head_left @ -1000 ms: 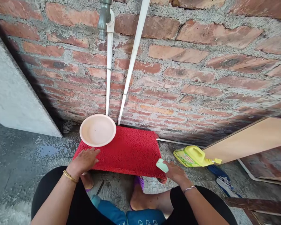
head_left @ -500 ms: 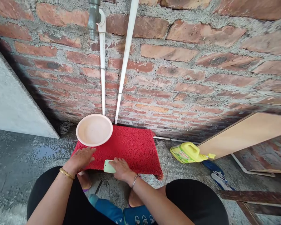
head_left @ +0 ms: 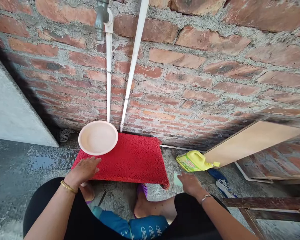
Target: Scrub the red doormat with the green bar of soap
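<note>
I crouch in front of a red mat lying on wet concrete at the foot of a brick wall. My left hand rests flat on the mat's near left corner, fingers spread. A pale pink bowl sits on the mat's far left corner, under a metal tap. My right hand is off the mat's right edge, over the floor, holding a small light-green bar. A yellow detergent jug lies on its side just beyond that hand.
Two white pipes run down the wall behind the bowl. A wooden board leans at the right, with a blue sandal under it. A grey slab stands at the left. A puddle lies left of the mat.
My right hand, holding the green bar, swept from the mat's right edge to its near middle and has now gone back right, off the mat. The left hand stayed put.
</note>
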